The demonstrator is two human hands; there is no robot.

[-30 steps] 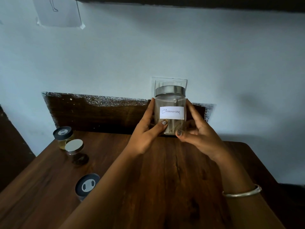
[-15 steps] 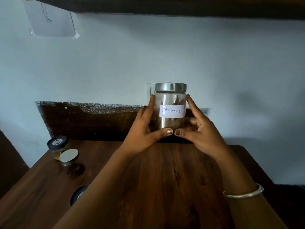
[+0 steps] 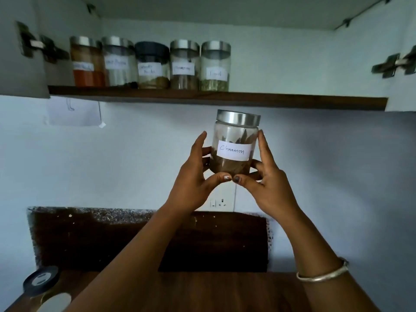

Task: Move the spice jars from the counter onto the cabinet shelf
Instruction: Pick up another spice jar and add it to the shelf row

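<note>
Since 1 s ago the cinnamon jar (image 3: pixel 234 145) went up from counter level. It was held in the air just below the front edge of the cabinet shelf (image 3: pixel 292 101), not touching it, slightly tilted. Grip: left hand (image 3: pixel 193 183) and right hand (image 3: pixel 267 183) curled round the jar's sides, thumbs meeting under its base. Row of five labelled jars (image 3: pixel 153 64) stood on the shelf's left part. On the counter (image 3: pixel 225 293), bottom left, a black-lidded jar (image 3: pixel 40 282) and a pale-lidded jar (image 3: pixel 56 302) sat just beside each other, the latter cut off by the frame.
</note>
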